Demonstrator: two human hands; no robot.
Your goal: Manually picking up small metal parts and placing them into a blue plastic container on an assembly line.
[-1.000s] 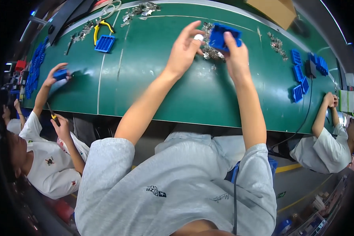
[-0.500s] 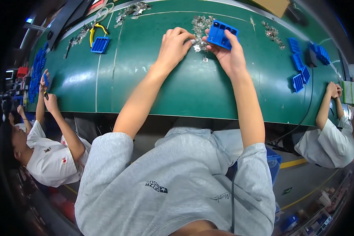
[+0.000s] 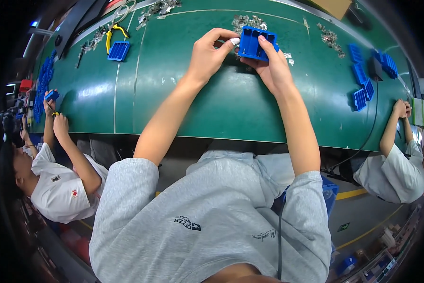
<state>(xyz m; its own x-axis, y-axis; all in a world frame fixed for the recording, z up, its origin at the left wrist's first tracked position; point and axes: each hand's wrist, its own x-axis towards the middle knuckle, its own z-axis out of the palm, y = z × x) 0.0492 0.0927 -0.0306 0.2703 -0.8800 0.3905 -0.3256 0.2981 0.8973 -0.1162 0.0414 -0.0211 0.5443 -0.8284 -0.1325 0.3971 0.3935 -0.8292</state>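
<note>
My right hand (image 3: 274, 70) grips a blue slotted plastic battery holder (image 3: 250, 45) above the green table, thumb across its open face. At the holder's left edge is my left hand (image 3: 209, 57), its thumb and forefinger pinched together with a white cover on a fingertip. Whatever sits in that pinch is too small to make out. Behind the holder lies a pile of small metal pieces (image 3: 250, 21), partly hidden by the holder and my right hand.
Yellow-handled pliers (image 3: 108, 40) and another blue holder (image 3: 119, 51) lie at the left. Several blue holders (image 3: 359, 100) rest on the right, near a black cable (image 3: 375, 104). More metal pieces (image 3: 332, 38) lie at the far right. Co-workers' hands (image 3: 60, 123) work at both ends.
My right hand has brought the holder slightly left and turned its face. My left hand has moved from the metal pile up to the holder's left edge.
</note>
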